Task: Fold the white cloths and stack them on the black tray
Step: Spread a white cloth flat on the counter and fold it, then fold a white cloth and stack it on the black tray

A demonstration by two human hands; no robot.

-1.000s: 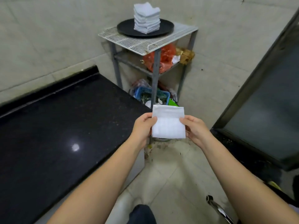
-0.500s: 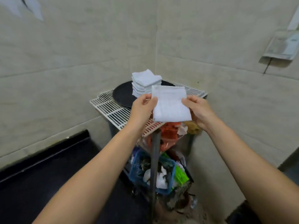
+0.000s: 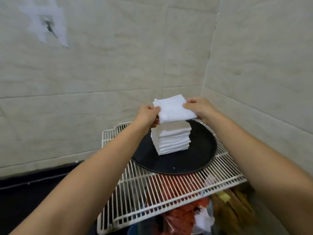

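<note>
Many folded white cloths [image 3: 171,140] already sit stacked on the black tray [image 3: 201,153] beneath my hands, left hand [image 3: 149,116] and right hand [image 3: 199,107] pinching one more folded cloth [image 3: 172,109] just above, unreleased.

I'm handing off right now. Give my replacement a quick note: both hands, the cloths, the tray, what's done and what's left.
Left hand pinches the folded cloth's left edge; right hand pinches its right edge.
The cloth is held level just above the stack of folded cloths, which stands on the black tray on the white wire rack.
Done: this cloth is folded and brought over the stack.
Left: lower it squarely on top, release both grips. No unfolded cloths in view.
</note>
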